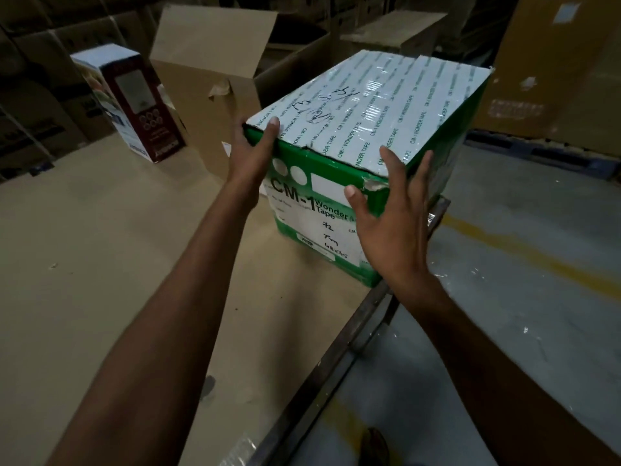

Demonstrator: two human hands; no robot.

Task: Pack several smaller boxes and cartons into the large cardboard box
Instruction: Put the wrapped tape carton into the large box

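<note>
Flanking the green box (taped shut), left hand grips, right hand presses.

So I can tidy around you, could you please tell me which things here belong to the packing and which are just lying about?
Packing: green tape box between left hand and right hand; maroon carton; large open cardboard box.
Lying about: stacked cartons behind; brown box at right.

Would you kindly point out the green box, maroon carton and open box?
green box (369, 105): head view, taped top.
maroon carton (141, 109): head view, front face.
open box (201, 99): head view, near wall.
</note>
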